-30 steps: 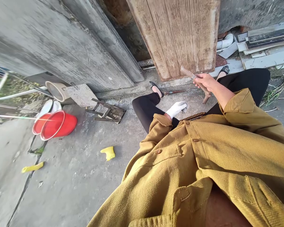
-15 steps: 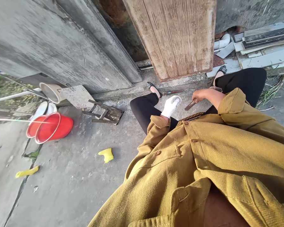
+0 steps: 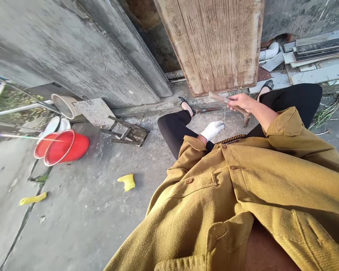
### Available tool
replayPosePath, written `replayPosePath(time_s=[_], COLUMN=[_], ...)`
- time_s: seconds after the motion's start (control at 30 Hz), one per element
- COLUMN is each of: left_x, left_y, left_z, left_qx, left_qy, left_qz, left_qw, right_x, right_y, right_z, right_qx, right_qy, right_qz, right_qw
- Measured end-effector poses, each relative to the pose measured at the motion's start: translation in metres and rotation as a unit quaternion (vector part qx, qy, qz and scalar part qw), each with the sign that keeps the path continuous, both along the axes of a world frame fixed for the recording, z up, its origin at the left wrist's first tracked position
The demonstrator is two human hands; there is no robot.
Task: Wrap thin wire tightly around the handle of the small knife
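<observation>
My right hand (image 3: 238, 101) is closed around an angled wooden stick (image 3: 219, 98), which has a pale length on one side and a darker short end on the other. Thin pale string appears wound on it near my fingers, and one strand hangs taut down toward my left hand (image 3: 214, 130). That hand wears a white glove, its fingers curled together by the strand's lower end; their grip is too small to see clearly. Beyond the glove, a thin brown rod (image 3: 207, 110) lies on the concrete between my feet.
A wooden panel (image 3: 214, 45) leans ahead of me. To the left are a small wooden stool (image 3: 130, 132), red buckets (image 3: 76, 146) and yellow pieces (image 3: 127, 182) on the concrete. Boards (image 3: 319, 62) and a white pipe (image 3: 271, 51) lie at right.
My right hand has risen away from my lap and turned the stick, so its pale end points toward the panel. My gloved hand has shifted slightly right and lower.
</observation>
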State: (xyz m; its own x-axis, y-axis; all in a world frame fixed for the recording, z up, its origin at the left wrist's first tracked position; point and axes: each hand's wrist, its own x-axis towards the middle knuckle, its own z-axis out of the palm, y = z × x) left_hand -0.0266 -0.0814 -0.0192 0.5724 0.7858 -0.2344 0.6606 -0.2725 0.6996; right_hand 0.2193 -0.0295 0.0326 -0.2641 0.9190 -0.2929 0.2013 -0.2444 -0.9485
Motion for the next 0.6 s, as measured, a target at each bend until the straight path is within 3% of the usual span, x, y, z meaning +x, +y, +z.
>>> replayPosePath(time_s=[0.07, 0.13, 0.23, 0.27, 0.33, 0.47, 0.6], left_x=[0.004, 0.005, 0.005, 0.005, 0.004, -0.001, -0.009], left_y=[-0.003, -0.003, -0.004, -0.004, -0.005, -0.004, -0.004], left_z=[-0.002, 0.000, 0.008, 0.011, 0.019, 0.030, 0.035], left_qx=[0.000, 0.011, 0.038, 0.046, 0.057, 0.069, 0.047], left_qy=[0.015, 0.031, 0.056, 0.065, 0.080, 0.077, 0.029], left_qz=[-0.028, -0.048, -0.052, -0.048, -0.038, -0.003, 0.020], left_qw=[0.999, 0.998, 0.996, 0.996, 0.994, 0.995, 0.998], right_x=[-0.005, -0.008, -0.011, -0.012, -0.013, -0.012, -0.002], right_y=[0.002, 0.004, 0.004, 0.004, 0.002, 0.001, 0.002], right_z=[-0.005, -0.009, -0.014, -0.016, -0.019, -0.024, -0.016], right_qx=[0.003, 0.035, 0.088, 0.094, 0.086, 0.013, -0.001], right_qy=[-0.086, -0.246, -0.464, -0.498, -0.506, -0.414, -0.289], right_qz=[-0.017, 0.026, 0.161, 0.207, 0.294, 0.417, 0.465], right_qw=[0.996, 0.968, 0.867, 0.837, 0.806, 0.809, 0.837])
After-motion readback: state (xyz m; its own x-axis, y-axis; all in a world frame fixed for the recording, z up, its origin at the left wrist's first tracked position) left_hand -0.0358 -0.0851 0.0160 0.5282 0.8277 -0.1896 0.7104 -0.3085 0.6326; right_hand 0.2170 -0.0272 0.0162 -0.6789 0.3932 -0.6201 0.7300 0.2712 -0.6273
